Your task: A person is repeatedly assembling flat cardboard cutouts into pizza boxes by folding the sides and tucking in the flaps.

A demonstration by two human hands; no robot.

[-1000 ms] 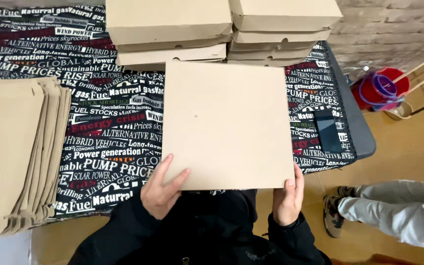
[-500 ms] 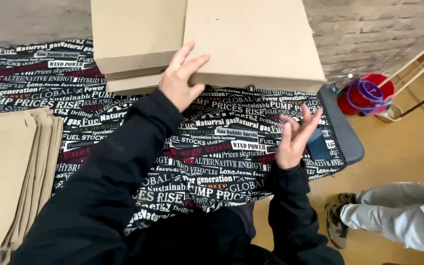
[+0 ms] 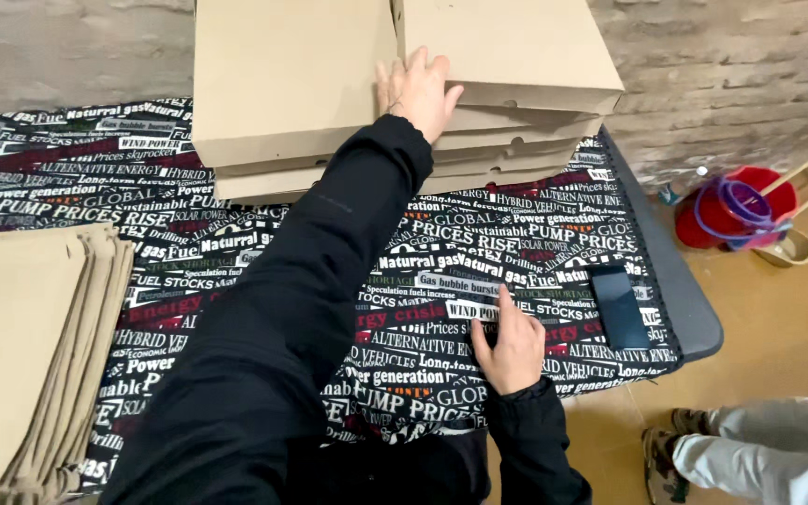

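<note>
left hand (image 3: 415, 92) outstretched flat, right hand (image 3: 513, 351) resting

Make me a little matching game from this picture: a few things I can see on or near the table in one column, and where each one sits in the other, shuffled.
Things:
1. left hand
2. right hand
3. dark phone
4. flat cardboard sheets

Places:
a. piled at the table's left edge
b. on the folded boxes stacked at the far side
c. flat on the printed cloth, near the table's front edge
d. near the table's right edge, beside the right hand

Pairs: 1-b, 2-c, 3-d, 4-a
</note>
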